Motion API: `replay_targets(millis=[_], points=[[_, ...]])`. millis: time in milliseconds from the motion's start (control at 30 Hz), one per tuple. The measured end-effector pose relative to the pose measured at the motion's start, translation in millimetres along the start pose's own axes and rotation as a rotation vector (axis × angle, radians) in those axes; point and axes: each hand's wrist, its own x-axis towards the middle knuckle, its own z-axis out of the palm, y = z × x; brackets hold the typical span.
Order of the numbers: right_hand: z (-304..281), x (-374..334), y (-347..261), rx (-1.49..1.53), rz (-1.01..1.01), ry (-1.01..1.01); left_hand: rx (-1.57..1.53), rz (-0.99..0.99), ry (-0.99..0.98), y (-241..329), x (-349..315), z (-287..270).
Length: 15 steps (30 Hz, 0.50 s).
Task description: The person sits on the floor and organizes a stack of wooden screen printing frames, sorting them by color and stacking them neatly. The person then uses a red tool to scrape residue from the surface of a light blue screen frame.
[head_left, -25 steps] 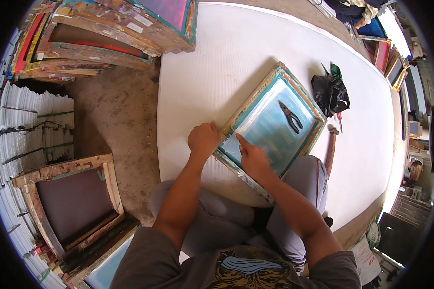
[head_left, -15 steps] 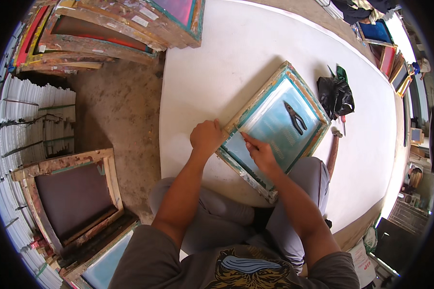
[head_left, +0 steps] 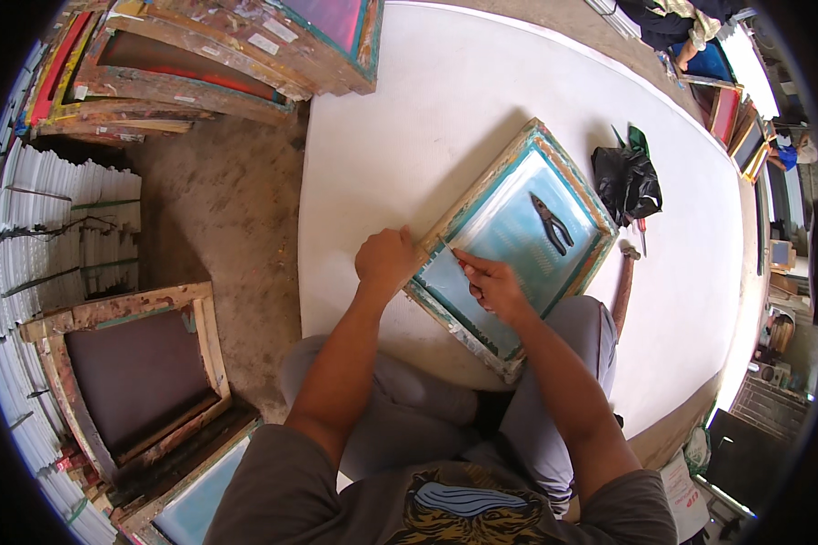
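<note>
A wooden screen-printing frame with teal-edged, pale blue mesh lies tilted across the white surface and by my right knee. My left hand is closed around its left rail near the near-left corner. Just inside that rail, my right hand has its fingers pinched together over the mesh border. A thin, light tip seems to stick out beyond those fingers, too small to name. Black-handled pliers rest on the mesh, touched by neither hand.
Right of the frame are a black plastic bag, a red screwdriver and a hammer. More frames are stacked at the upper left. Another frame leans near bundled white sheets. Another person's hand shows far right.
My right hand has shifted very slightly along the mesh border, still pinched. The left hand keeps its hold. At the far upper right, the other person's arm now reaches down over a blue screen.
</note>
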Motion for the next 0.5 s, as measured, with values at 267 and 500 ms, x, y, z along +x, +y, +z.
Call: replay_targets(millis=[267,500], points=[[9,18,33,-0.229,-0.562,0.226,0.0,-0.007,-0.025,3,-3,-3],[-9,-12,-11,0.705,0.241,-0.25,-0.034,-0.024,-0.041,2,-1,-4]])
